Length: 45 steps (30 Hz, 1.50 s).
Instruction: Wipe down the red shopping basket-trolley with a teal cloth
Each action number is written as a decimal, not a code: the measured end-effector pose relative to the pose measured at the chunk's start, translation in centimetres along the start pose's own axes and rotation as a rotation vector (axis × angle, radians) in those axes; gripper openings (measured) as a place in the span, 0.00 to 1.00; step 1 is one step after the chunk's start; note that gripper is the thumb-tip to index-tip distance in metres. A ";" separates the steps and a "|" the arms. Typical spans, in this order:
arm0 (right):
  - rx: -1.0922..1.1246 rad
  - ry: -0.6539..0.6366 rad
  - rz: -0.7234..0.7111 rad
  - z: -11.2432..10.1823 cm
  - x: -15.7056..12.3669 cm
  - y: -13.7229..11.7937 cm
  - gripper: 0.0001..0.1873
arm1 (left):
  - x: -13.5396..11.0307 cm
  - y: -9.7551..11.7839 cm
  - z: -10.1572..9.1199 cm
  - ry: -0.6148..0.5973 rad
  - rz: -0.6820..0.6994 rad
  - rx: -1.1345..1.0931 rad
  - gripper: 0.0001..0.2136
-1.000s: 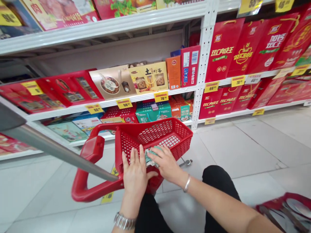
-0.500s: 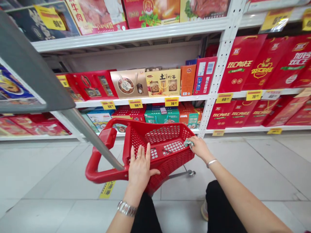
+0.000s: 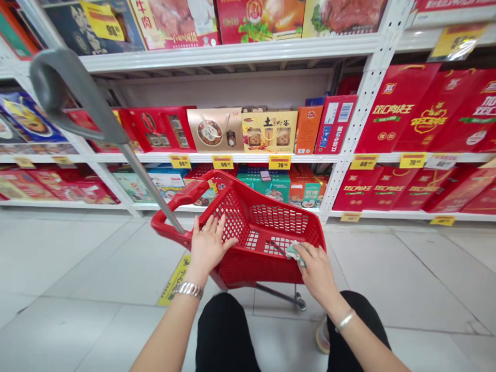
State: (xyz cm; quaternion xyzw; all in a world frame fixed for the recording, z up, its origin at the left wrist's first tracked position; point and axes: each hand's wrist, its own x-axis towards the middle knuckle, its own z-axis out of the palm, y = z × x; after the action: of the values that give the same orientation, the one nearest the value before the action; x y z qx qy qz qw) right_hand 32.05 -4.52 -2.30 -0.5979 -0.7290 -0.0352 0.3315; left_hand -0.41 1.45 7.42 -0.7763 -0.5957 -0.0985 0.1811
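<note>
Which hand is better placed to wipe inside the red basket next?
Probably the right hand: it holds the small teal cloth inside the red shopping basket. The left hand lies open on the basket's near rim, holding nothing.

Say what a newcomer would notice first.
The red cart fills the lower middle, the left hand on its near rim, the right hand holding a small cloth inside it. Red gift bags crowd the shelves at right, and tan and yellow boxes stand straight ahead.

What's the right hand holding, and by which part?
The right hand holds a small crumpled cloth, bunched under its fingertips, with the free end poking out past them.
</note>
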 end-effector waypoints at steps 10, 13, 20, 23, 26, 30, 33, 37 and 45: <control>0.059 -0.197 -0.218 1.4 5.7 -15.8 0.31 | 0.1 -1.0 -0.2 0.037 -0.032 -0.035 0.26; -0.002 -0.178 -0.229 2.2 3.5 -14.6 0.33 | -0.4 -1.4 0.1 0.058 -0.028 -0.024 0.26; -0.106 -0.116 -0.238 -1.9 -3.8 -4.2 0.38 | -0.7 -2.3 0.3 0.067 0.000 -0.053 0.29; -0.053 -0.174 -0.170 -3.9 -5.7 -0.4 0.34 | 0.0 -3.0 0.3 0.059 0.018 -0.084 0.29; 0.037 -0.196 -0.194 -4.3 -6.2 1.2 0.31 | 0.5 -3.2 0.4 0.052 -0.014 -0.098 0.28; 0.080 -0.109 -0.147 -2.8 -5.5 -0.6 0.30 | -0.1 -0.4 1.2 0.071 -0.106 -0.109 0.29; 0.076 -0.047 -0.109 -1.8 -5.0 -3.1 0.30 | -1.4 4.4 2.4 0.051 -0.063 -0.167 0.30; 0.153 -0.104 -0.174 -2.2 -5.3 -4.7 0.35 | -2.7 10.2 3.3 0.010 -0.078 -0.286 0.29; 0.234 -0.228 -0.350 -3.3 -4.3 -5.0 0.38 | -3.0 8.9 3.0 -0.037 -0.128 -0.290 0.30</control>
State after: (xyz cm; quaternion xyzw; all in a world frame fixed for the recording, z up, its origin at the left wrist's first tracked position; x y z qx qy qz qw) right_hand 29.34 -11.08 -0.27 -0.4201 -0.8533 0.0603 0.3029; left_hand 7.12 -1.98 2.11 -0.7565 -0.6266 -0.1807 0.0494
